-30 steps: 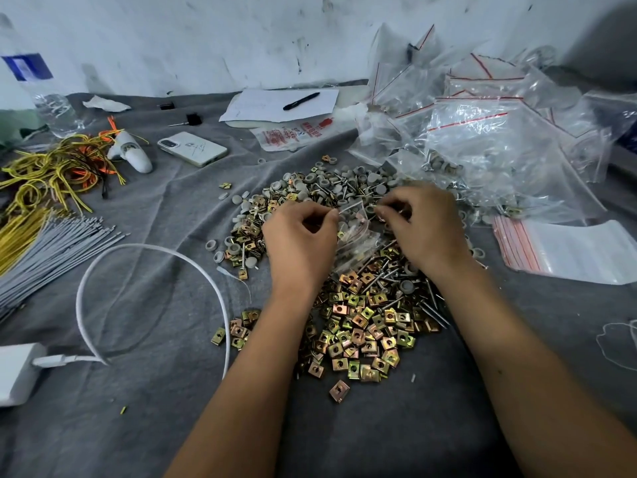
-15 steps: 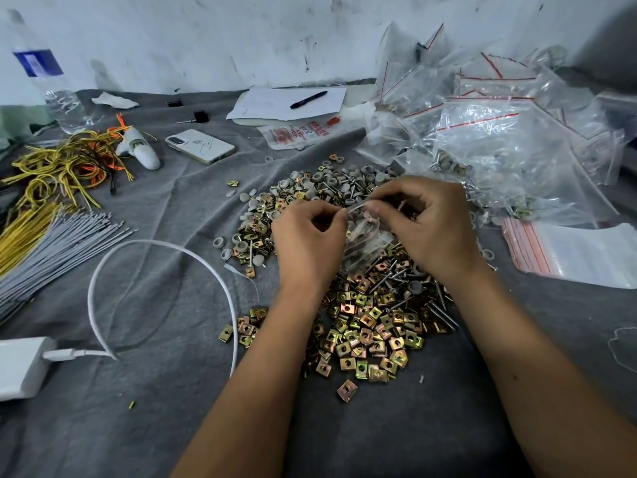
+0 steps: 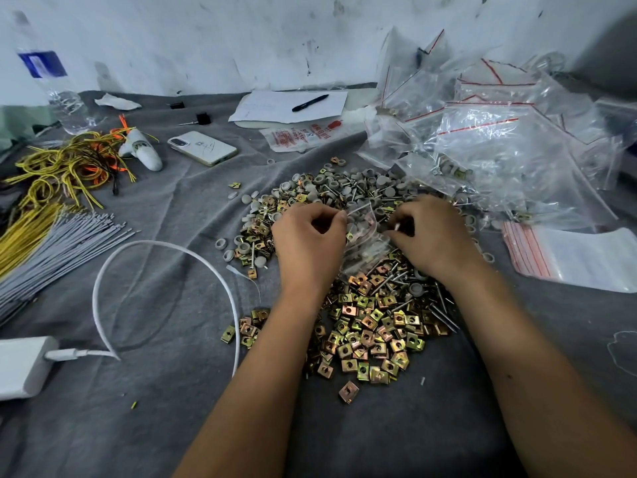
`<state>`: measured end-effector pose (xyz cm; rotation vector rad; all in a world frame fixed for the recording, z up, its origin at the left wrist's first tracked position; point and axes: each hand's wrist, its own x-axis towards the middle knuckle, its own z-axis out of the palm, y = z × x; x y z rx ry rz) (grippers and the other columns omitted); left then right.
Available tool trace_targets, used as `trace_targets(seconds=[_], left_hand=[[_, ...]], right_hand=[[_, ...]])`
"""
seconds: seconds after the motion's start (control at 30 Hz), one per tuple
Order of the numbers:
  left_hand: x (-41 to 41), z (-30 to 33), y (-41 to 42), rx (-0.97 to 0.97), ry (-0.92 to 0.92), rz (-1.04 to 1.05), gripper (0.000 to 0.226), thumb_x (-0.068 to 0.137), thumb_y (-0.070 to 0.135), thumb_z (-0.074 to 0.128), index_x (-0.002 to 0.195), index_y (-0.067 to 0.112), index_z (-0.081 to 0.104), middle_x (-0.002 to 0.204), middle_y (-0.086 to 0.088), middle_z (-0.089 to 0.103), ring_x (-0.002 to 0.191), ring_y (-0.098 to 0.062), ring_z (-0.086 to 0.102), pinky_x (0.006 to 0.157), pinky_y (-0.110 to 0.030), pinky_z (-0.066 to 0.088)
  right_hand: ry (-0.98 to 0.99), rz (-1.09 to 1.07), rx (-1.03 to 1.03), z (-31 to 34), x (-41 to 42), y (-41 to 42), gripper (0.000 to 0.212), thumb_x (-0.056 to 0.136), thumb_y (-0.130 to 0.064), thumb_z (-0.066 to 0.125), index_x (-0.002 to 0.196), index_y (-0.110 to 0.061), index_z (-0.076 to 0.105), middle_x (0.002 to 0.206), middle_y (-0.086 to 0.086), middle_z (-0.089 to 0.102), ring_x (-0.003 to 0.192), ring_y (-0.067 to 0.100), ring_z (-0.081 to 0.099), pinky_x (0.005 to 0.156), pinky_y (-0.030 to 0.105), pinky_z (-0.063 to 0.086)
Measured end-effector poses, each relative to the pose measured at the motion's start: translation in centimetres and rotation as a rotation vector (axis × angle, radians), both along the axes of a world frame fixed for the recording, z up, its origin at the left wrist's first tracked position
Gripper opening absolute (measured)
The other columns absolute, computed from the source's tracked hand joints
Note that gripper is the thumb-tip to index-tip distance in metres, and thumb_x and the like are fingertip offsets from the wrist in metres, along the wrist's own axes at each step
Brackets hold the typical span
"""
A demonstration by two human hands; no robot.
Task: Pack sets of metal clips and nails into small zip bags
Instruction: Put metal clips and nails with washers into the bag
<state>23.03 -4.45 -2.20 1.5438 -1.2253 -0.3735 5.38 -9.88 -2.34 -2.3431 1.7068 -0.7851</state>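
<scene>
Head view puts us over a grey cloth-covered tabletop (image 3: 144, 426), with both hands working at the middle of the frame above the heap of metal clips (image 3: 365, 332). Our left hand (image 3: 306, 239) has its fingers curled and pinches the upper left edge of a small zip bag (image 3: 365, 243); our right hand (image 3: 431, 236) pinches the bag's other side, and something thin and pale, perhaps a nail, shows at its fingertips, though we cannot tell for sure. The bag hangs between the two hands, just over the pile, and already seems to carry some parts.

We judge the step to be filling or closing this bag. To do it well we should keep the mouth up and level so nothing slides out, keep the nail points away from the thin film, and check the count before we seal. If we are sealing, we run the pinch along the whole strip from one end to the other.

Loose nails (image 3: 441, 305) lie at the right of the clip heap, and grey caps (image 3: 344, 188) lie above it. Filled bags (image 3: 499, 150) are piled at upper right, and flat empty bags (image 3: 568, 257) lie at the right edge, near enough for the next set.
</scene>
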Motion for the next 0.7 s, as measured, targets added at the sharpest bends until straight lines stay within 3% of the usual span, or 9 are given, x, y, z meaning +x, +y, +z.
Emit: trace_targets(seconds=[0.2, 0.3, 0.4, 0.53, 0.6, 0.7], left_hand=[[-0.1, 0.1, 0.0, 0.003, 0.006, -0.001, 0.008, 0.093, 0.020, 0.076, 0.090, 0.018, 0.083, 0.082, 0.007, 0.074, 0.073, -0.005, 0.067, 0.062, -0.014, 0.049], [-0.1, 0.1, 0.0, 0.006, 0.015, -0.015, 0.008, 0.093, 0.020, 0.076, 0.091, 0.016, 0.083, 0.083, 0.005, 0.075, 0.076, -0.009, 0.069, 0.068, -0.023, 0.057], [-0.2, 0.3, 0.1, -0.001, -0.004, -0.016, 0.008, 0.093, 0.019, 0.076, 0.090, 0.016, 0.082, 0.082, 0.005, 0.074, 0.076, -0.009, 0.068, 0.068, -0.025, 0.058], [-0.3, 0.4, 0.3, -0.029, -0.051, -0.029, 0.007, 0.092, 0.020, 0.077, 0.090, 0.016, 0.082, 0.079, 0.007, 0.072, 0.074, -0.006, 0.066, 0.065, -0.021, 0.053], [-0.3, 0.4, 0.4, -0.041, -0.059, -0.033, 0.007, 0.091, 0.020, 0.077, 0.089, 0.017, 0.082, 0.077, 0.010, 0.070, 0.073, -0.004, 0.064, 0.064, -0.019, 0.051], [-0.3, 0.4, 0.3, -0.030, -0.050, -0.029, 0.006, 0.092, 0.020, 0.077, 0.088, 0.018, 0.082, 0.078, 0.011, 0.070, 0.073, -0.004, 0.064, 0.064, -0.018, 0.050]], right_hand=[[-0.152, -0.017, 0.024, 0.3, -0.2, 0.4, 0.009, 0.084, -0.018, 0.083, 0.090, -0.017, 0.076, 0.081, -0.005, 0.067, 0.070, 0.003, 0.059, 0.068, 0.026, 0.053], [-0.367, -0.017, -0.109, 0.8, -0.2, 0.6, 0.011, 0.087, -0.020, 0.080, 0.097, -0.018, 0.075, 0.085, -0.010, 0.070, 0.073, 0.003, 0.064, 0.067, 0.015, 0.049], [-0.616, 0.175, -0.182, 1.7, 0.6, 1.6, 0.011, 0.089, -0.019, 0.080, 0.099, -0.018, 0.074, 0.089, -0.009, 0.073, 0.080, 0.004, 0.070, 0.070, 0.016, 0.055], [-0.527, 0.380, -0.206, 1.8, 1.8, 2.4, 0.015, 0.085, -0.017, 0.083, 0.096, -0.012, 0.075, 0.091, -0.001, 0.072, 0.084, 0.012, 0.070, 0.072, 0.030, 0.059], [-0.456, 0.371, -0.210, 1.7, 1.9, 2.2, 0.015, 0.083, -0.017, 0.085, 0.094, -0.011, 0.076, 0.090, -0.002, 0.072, 0.083, 0.011, 0.069, 0.071, 0.034, 0.058], [-0.526, 0.343, -0.222, 1.7, 1.5, 2.0, 0.012, 0.085, -0.018, 0.083, 0.094, -0.012, 0.077, 0.090, -0.003, 0.073, 0.084, 0.011, 0.070, 0.073, 0.040, 0.060]])
